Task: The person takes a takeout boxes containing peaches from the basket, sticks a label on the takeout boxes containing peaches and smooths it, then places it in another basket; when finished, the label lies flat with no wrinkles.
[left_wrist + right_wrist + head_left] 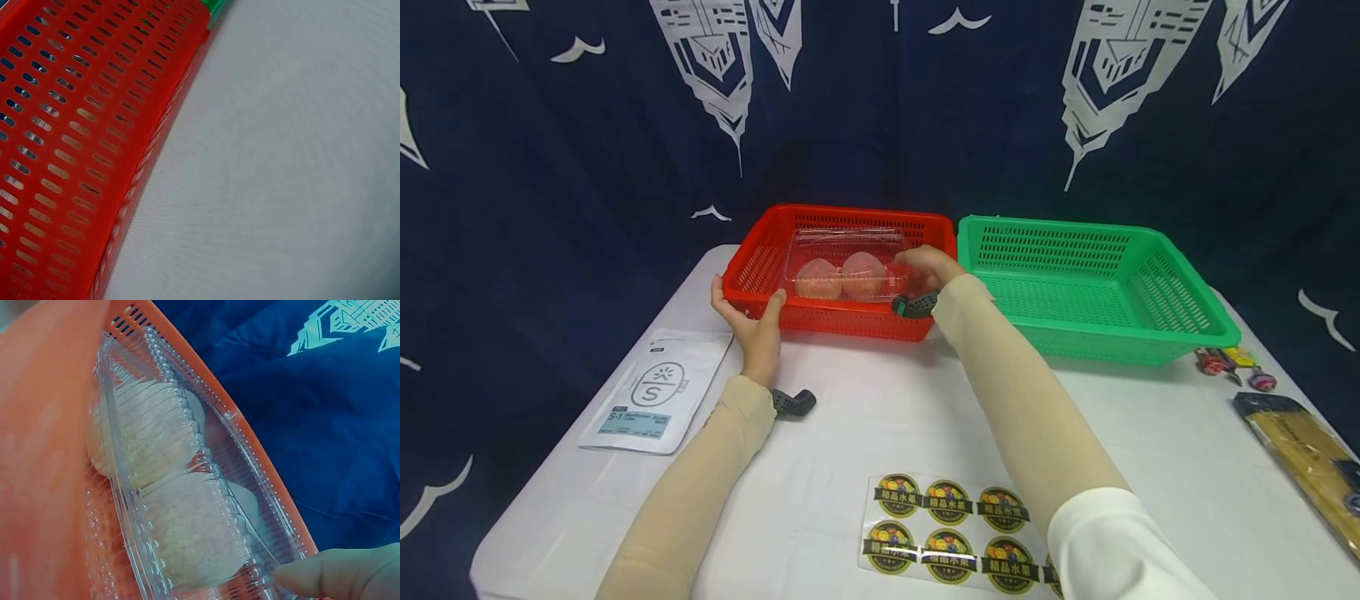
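A clear plastic clamshell box (pixel 850 239) lies inside the red basket (pixel 842 320), with peaches (pixel 194 534) showing through its lid. My left hand (pixel 756 333) holds the basket's front left corner, thumb over the front rim and fingers along the left side. At the right end of the box is my right hand (pixel 931 265), gripping it. In the right wrist view its thumb (pixel 347 572) presses the box's edge; the other fingers are hidden there. The left wrist view shows the basket's slotted wall (pixel 81 137) but no fingers.
A green basket (pixel 1075 292) stands against the red one's right side. A white pouch (pixel 658 387) lies at left, a sheet of round stickers (pixel 947 533) in front. Wrapped lollipops (pixel 1262 381) and a long brown packet (pixel 1303 458) lie along the right edge.
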Demonstrator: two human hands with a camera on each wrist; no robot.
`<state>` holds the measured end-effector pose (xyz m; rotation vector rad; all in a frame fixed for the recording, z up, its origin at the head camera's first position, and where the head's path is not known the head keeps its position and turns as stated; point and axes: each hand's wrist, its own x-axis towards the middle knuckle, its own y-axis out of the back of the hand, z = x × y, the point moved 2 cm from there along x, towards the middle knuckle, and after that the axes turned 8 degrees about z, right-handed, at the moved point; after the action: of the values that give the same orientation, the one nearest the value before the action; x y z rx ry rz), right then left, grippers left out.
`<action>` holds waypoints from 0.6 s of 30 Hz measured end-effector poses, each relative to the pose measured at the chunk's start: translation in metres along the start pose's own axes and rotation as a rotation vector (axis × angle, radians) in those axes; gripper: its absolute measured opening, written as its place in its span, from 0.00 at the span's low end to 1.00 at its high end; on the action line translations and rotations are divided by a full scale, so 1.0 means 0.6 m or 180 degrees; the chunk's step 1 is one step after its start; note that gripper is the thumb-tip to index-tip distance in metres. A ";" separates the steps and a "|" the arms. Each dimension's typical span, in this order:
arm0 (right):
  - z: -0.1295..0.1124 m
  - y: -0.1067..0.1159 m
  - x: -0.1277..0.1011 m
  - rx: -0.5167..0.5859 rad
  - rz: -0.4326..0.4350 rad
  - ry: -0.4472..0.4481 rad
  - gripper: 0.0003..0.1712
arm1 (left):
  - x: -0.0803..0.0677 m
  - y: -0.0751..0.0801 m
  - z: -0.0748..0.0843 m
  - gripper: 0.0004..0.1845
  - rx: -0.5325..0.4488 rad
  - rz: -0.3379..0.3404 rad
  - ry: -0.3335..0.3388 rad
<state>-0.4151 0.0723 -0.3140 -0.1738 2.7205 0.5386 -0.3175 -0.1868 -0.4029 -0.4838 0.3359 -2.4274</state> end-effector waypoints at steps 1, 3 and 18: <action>0.000 0.000 0.001 -0.0009 0.0002 -0.0017 0.34 | 0.000 0.000 0.000 0.54 0.0020 0.0002 0.0000; 0.001 -0.001 0.002 -0.0034 -0.0024 -0.0025 0.34 | 0.001 0.000 0.000 0.54 0.0037 0.0004 0.0002; 0.007 0.001 0.015 -0.0293 -0.0121 0.0161 0.33 | 0.002 -0.001 -0.003 0.53 -0.0076 0.0032 -0.0007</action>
<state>-0.4222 0.0740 -0.3206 -0.2656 2.7370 0.6574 -0.3193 -0.1871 -0.4040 -0.4942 0.3659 -2.4154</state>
